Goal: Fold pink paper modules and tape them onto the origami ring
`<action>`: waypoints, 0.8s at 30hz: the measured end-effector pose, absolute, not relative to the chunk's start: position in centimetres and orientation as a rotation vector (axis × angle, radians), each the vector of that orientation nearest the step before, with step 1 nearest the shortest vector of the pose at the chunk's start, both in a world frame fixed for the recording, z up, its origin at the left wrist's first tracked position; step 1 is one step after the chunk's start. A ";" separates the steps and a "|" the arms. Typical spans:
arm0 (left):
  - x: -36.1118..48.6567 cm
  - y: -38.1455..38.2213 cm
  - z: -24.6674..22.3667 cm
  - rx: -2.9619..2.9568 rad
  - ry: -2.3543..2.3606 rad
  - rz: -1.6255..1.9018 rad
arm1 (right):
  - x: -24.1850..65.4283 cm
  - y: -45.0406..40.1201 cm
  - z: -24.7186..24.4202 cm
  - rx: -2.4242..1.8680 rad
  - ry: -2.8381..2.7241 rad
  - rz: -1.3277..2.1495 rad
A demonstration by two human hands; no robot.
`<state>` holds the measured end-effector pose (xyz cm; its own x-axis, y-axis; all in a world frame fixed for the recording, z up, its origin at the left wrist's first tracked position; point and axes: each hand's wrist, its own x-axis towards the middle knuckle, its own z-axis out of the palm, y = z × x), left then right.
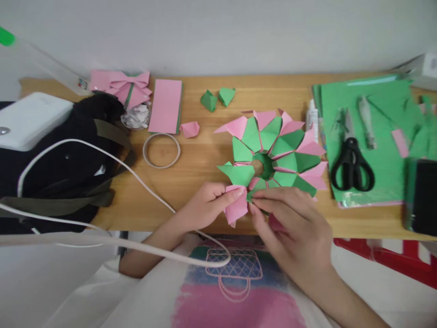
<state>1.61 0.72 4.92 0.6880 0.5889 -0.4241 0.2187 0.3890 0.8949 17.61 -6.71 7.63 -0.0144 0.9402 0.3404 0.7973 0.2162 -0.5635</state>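
A ring of folded green and pink paper pieces (251, 136) lies on the wooden table, with a round opening in its middle. At the ring's near left side, my left hand (213, 202) pinches a pink folded piece (236, 207) between thumb and fingers. My right hand (293, 223) is beside it, its thumb and fingertips closed on a green edge of the ring just right of the pink piece. Its palm covers the ring's near right part.
Two green folded pieces (218, 99), a small pink piece (190, 129), a tape roll (161, 151) and a pink paper stack (165, 106) lie behind and left. Black scissors (353, 164) rest on green sheets (385, 177) at right. A white cable (136, 180) crosses my left forearm.
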 end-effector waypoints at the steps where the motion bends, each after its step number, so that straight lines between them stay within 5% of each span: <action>1: 1.6 0.8 4.9 1.168 0.822 0.275 | 17.6 -6.5 7.7 -1.619 -1.816 0.305; 24: 1.6 0.7 3.9 1.209 0.801 0.239 | 17.3 -6.9 7.5 -1.687 -1.718 0.301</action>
<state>1.64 0.67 3.87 0.7089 0.5652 -0.4220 0.2415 0.3676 0.8981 17.25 -6.93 7.49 0.0936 0.9451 0.3130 0.7827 0.1245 -0.6099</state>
